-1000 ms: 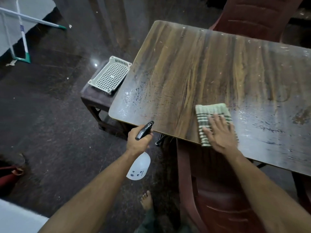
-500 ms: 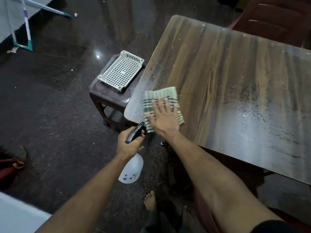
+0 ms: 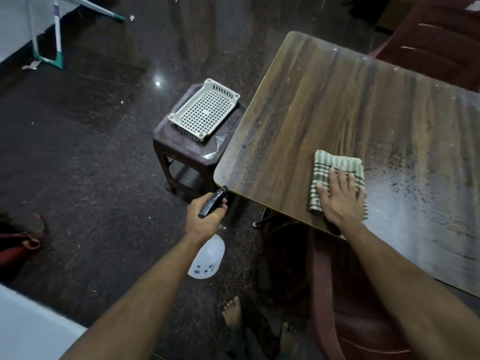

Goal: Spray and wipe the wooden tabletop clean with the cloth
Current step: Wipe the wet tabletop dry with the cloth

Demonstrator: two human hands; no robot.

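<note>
Two hands apart: right hand (image 3: 340,201) flat on striped cloth (image 3: 335,165) near tabletop (image 3: 337,105) edge; left hand (image 3: 205,219) gripping spray bottle (image 3: 207,258), contents unclear.

Single head-worn view, angled steeply down and forward, close over the table's (image 3: 337,113) near corner

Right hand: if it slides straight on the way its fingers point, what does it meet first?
Nothing soon: past the cloth under the right hand lies only bare tabletop; the far edge comes next, it seems.
</note>
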